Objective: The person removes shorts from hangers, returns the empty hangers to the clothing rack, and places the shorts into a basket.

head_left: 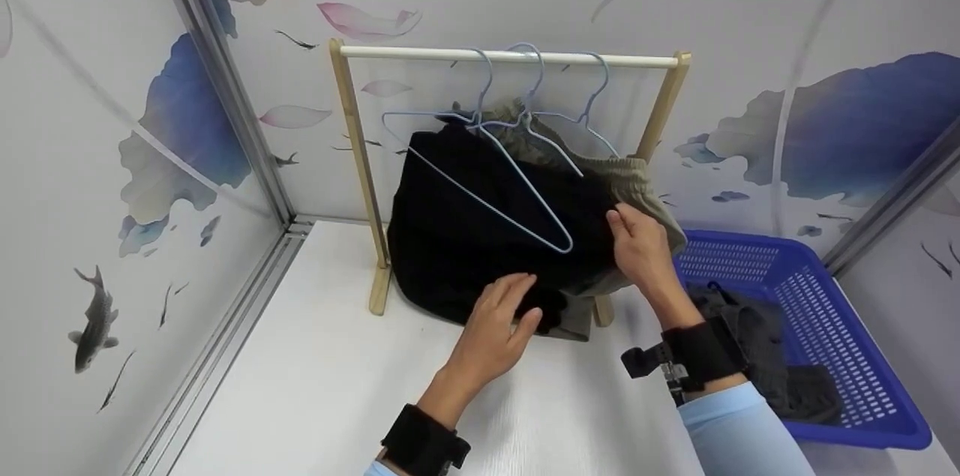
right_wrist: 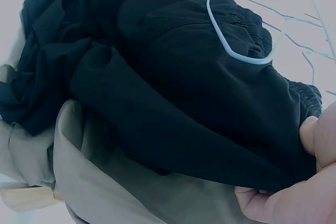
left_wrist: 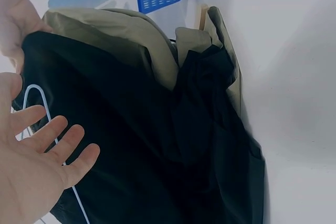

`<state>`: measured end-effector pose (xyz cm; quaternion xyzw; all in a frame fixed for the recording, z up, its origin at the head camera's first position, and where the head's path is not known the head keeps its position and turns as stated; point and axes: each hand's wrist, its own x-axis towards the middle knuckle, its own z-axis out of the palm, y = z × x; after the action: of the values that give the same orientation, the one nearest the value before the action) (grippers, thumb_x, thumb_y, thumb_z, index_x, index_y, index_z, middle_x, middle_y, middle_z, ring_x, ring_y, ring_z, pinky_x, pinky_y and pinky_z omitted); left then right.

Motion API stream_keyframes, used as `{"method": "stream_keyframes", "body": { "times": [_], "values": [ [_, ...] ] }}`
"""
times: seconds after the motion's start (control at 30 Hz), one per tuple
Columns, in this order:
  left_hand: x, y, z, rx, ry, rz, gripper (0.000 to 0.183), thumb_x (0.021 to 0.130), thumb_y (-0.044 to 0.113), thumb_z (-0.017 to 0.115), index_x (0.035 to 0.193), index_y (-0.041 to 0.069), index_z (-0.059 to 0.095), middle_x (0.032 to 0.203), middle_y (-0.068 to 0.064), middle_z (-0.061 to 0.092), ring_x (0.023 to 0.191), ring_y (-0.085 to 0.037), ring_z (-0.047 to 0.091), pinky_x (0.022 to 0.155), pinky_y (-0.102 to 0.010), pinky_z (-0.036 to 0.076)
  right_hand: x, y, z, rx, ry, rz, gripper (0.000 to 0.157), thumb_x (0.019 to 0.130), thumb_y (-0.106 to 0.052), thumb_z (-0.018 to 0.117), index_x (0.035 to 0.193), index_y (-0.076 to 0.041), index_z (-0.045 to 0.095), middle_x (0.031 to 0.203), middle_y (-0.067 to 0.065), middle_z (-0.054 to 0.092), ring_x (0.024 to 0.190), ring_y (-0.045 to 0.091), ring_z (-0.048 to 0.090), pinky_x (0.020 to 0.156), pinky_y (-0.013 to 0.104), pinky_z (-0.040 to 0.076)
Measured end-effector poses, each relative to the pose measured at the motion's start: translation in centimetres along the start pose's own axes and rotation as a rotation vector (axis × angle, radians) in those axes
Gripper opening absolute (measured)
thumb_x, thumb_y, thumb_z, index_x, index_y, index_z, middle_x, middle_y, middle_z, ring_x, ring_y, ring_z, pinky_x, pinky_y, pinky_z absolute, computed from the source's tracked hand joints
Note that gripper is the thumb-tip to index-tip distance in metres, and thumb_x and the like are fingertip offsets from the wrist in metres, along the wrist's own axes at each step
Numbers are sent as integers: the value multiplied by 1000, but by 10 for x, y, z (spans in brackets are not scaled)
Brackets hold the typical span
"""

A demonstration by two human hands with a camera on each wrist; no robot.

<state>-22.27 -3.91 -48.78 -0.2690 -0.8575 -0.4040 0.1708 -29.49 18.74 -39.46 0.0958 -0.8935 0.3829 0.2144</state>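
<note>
Black elastic-waisted pants (head_left: 465,221) hang bunched at the rack. My right hand (head_left: 646,243) pinches their right edge between thumb and fingers; the right wrist view shows this grip on the black cloth (right_wrist: 210,103). A light blue wire hanger (head_left: 568,245) hooks over the bar and slants down across the front of the pants. Low in front of the cloth is my left hand (head_left: 491,326), fingers extended and holding nothing; its palm (left_wrist: 31,177) shows in the left wrist view. Khaki pants (head_left: 630,180) hang behind the black ones.
The wooden rack has a white bar (head_left: 412,53) carrying several hooks' worth of hangers, including one at the right (head_left: 600,86). To the right, a blue perforated basket (head_left: 840,326) holds dark grey clothing (head_left: 750,333). Patterned panels surround the white table (head_left: 285,371).
</note>
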Motion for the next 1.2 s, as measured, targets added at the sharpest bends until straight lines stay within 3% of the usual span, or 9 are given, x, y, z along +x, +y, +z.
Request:
{"method": "stream_keyframes", "body": {
  "times": [0.2,0.63,1.2],
  "values": [
    [-1,-1,-1,12,4,2,47,108,25,55,148,1,52,147,-15,52,139,-30,50,117,-51,37,-1,-1,-3,-22,46,-33,36,108,-9,51,76,-7,36,71,1,28,69,26,35,67,37,28],
    [-2,2,-4,7,-5,-36,48,108,28,54,150,5,52,149,-13,52,141,-31,48,120,-52,34,-9,6,-11,-23,78,20,33,108,-13,53,78,-4,46,71,6,40,72,28,41,69,37,32],
    [-6,-1,-5,22,15,-28,47,108,25,56,148,2,53,147,-15,53,137,-30,51,115,-49,40,-22,19,-6,1,96,43,35,110,-14,51,77,-5,42,70,2,32,66,24,36,66,33,29]
  ]
}}
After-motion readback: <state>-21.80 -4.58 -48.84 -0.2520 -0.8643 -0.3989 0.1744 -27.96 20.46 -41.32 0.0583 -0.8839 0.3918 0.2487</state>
